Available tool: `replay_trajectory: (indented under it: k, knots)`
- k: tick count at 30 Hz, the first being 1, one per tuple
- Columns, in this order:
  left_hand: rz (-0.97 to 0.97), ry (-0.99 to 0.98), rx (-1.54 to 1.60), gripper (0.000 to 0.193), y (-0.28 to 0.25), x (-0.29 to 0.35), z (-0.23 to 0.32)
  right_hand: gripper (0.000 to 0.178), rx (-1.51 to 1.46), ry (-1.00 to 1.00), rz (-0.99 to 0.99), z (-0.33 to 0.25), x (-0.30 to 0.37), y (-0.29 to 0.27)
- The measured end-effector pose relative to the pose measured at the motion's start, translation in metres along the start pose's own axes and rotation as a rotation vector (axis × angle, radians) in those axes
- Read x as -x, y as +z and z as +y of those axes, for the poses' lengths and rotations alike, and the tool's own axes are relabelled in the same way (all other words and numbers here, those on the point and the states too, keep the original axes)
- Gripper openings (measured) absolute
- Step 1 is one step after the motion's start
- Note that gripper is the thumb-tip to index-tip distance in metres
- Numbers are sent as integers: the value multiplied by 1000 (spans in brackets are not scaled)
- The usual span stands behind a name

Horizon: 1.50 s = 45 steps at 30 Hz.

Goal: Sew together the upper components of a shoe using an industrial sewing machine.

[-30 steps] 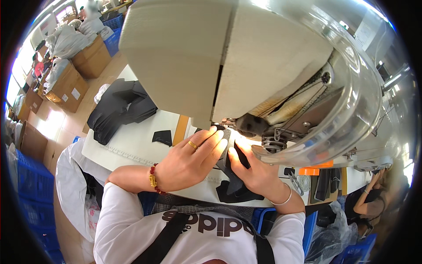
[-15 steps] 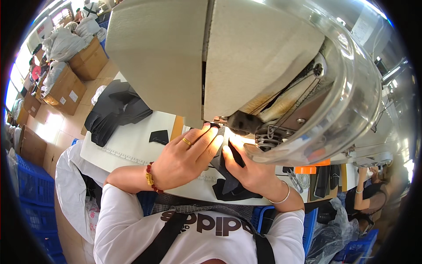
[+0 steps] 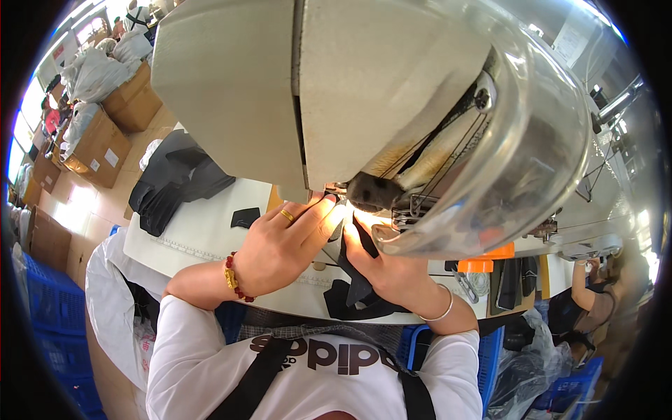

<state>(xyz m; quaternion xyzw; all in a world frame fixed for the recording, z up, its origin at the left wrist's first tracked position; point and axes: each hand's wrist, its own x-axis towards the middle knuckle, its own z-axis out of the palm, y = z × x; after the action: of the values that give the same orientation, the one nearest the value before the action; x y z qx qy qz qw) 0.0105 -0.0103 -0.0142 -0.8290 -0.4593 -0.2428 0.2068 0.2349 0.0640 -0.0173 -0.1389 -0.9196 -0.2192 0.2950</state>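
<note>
Under the head of a pale sewing machine (image 3: 392,84), both my hands work on a dark fabric piece (image 3: 354,274). My left hand (image 3: 273,248), with a ring and a red bead bracelet, has its fingertips pressed together on the cloth beside the presser foot. On the other side, my right hand (image 3: 395,276) grips the same cloth between thumb and fingers; its fingertips are partly hidden by the clear plastic guard (image 3: 539,133). The cloth's upper end disappears beneath my fingers. Another black cloth piece (image 3: 339,302) lies toward the table's near edge.
On the white table (image 3: 203,260), a dark fabric pile (image 3: 178,182) lies at left, near a small black piece (image 3: 245,218). Scissors (image 3: 465,285) rest at right. Blue crates (image 3: 59,301) and cardboard boxes (image 3: 98,150) stand at left; a co-worker (image 3: 584,301) sits at far right.
The whole view has shifted slightly, so the machine appears further left. My left fingers are drawn closer together. The grey strip seen between my hands is now mostly hidden.
</note>
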Motion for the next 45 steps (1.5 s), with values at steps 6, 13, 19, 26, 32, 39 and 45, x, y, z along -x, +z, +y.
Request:
replay_trajectory:
  k: [6, 13, 19, 26, 32, 39, 45]
  knots:
    - [14, -61, 99, 38, -1, -3, 3, 26, 2, 2, -16, 1, 1, 3]
    - [1, -2, -10, 39, -2, -4, 4, 25, -217, 78, 105, 3, 5, 13]
    - [31, -13, 12, 35, -1, -5, 2, 28, -378, 107, 115, 6, -5, 8]
    - [105, -36, 14, 30, 6, -3, 3, 31, -211, 8, 38, 11, 12, 17]
    - [114, -131, 133, 30, 10, 4, 7, 31, -216, 51, 63, 5, 9, 10]
    - [7, -148, 141, 27, 4, 2, 0, 33, -371, 129, -35, 10, 7, 17]
    - [75, -44, 124, 30, 0, -5, -7, 28, -412, 155, -25, 15, 7, 13]
